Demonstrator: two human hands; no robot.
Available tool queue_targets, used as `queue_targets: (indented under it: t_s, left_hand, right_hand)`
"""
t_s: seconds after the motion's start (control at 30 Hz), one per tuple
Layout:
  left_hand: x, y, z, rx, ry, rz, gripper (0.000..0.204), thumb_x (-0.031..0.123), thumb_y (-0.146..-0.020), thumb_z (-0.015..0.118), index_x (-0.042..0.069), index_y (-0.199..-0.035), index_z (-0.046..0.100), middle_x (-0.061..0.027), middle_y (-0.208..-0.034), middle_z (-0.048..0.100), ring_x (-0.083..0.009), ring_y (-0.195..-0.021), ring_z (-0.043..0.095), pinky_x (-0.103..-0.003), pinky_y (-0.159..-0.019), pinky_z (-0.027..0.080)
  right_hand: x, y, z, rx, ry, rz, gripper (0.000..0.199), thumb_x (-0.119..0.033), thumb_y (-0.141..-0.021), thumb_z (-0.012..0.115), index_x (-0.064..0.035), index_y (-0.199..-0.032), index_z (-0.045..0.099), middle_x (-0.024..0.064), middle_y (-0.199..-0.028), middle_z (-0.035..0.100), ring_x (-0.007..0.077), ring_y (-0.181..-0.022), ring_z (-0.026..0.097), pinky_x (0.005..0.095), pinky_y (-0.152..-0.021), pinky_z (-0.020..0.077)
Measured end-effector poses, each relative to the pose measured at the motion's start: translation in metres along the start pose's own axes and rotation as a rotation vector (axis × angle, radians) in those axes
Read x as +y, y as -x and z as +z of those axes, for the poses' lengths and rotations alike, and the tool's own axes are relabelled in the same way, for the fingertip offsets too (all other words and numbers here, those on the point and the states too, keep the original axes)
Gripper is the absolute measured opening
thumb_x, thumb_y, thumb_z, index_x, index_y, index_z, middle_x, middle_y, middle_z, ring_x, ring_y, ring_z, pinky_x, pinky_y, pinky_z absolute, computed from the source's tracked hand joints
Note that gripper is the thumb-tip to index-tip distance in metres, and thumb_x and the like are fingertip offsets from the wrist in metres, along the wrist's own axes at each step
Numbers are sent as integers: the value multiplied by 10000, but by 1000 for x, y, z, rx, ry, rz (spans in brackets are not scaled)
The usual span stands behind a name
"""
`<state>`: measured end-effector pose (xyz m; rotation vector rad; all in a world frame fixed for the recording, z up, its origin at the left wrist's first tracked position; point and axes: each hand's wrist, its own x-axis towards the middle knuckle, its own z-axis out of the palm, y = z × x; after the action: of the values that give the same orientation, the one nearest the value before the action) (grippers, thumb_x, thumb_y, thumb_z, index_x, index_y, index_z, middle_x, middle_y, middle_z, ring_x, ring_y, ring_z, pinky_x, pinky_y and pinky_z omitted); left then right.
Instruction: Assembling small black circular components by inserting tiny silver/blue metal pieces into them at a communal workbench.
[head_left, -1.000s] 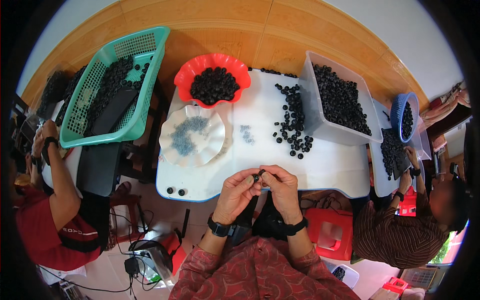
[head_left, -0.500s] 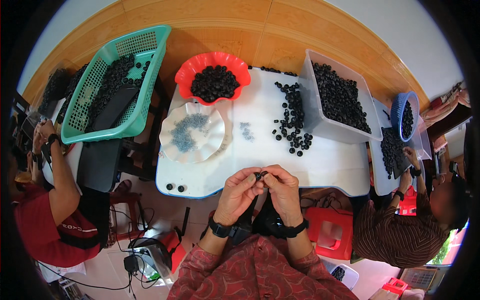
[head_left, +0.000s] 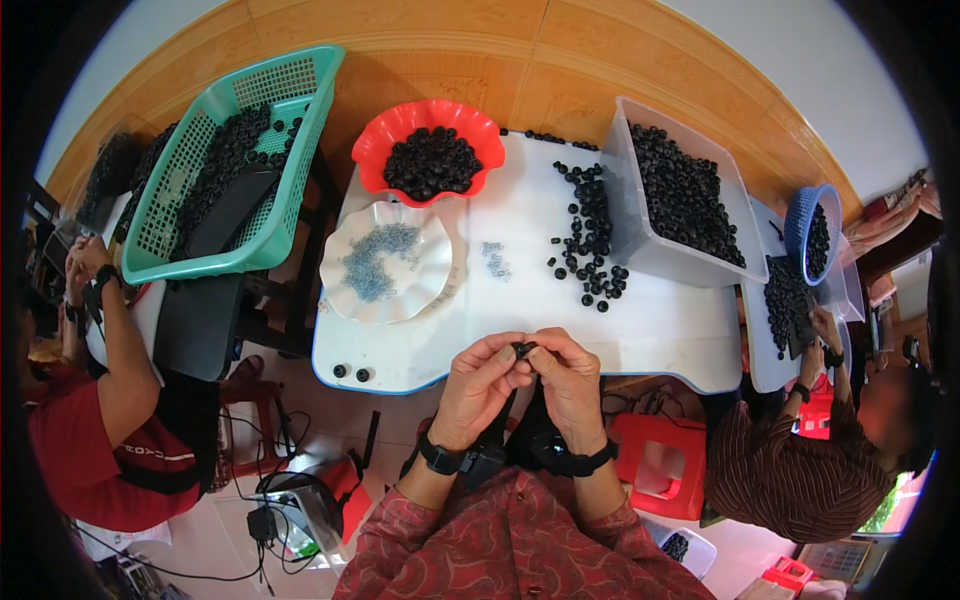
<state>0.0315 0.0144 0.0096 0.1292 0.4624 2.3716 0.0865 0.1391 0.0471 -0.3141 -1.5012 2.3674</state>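
Two hands point(head_left: 473, 393) have turned one black piece point(head_left: 521, 350), two others point(head_left: 362, 375) lying left.

The swirl-patterned shirt point(head_left: 500, 545) is red; both wristbands point(head_left: 441, 458) are black.

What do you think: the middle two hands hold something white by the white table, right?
Not quite: the held thing is black, not white, as the head view shows. The left hand and right hand do hold it by the white table.
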Motion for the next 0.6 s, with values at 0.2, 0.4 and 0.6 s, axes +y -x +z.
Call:
queue_targets:
  t_s: [0.2, 0.4, 0.6]
  left_hand:
    - [0, 0, 2, 6, -23, 8, 244, 49, -984, 540, -31, -1205, 604, -121, -1080, 669, -162, -901, 677, -288, -797, 589]
    - [0, 0, 3, 14, -44, 20, 247, 50, -984, 541, -35, -1206, 604, -120, -1080, 670, -163, -905, 677, -295, -800, 594]
    - [1, 2, 3, 27, -75, 28, 264, 50, -985, 539, -43, -1224, 600, -137, -1112, 661, -177, -915, 677, -304, -803, 595]
  right_hand:
    - [1, -1, -1, 3, 0, -7, 149, 13, -891, 658, 21, -1034, 698, 40, -988, 611, 125, -880, 588, 232, -789, 468]
    - [3, -1, -2, 9, 53, -28, 157, 47, -884, 649, 19, -1030, 699, 41, -991, 605, 118, -868, 601, 232, -792, 490]
    - [-3, 0, 0, 12, 178, -64, 152, 41, -882, 652, 20, -1025, 699, 39, -1012, 592, 117, -877, 607, 225, -810, 487]
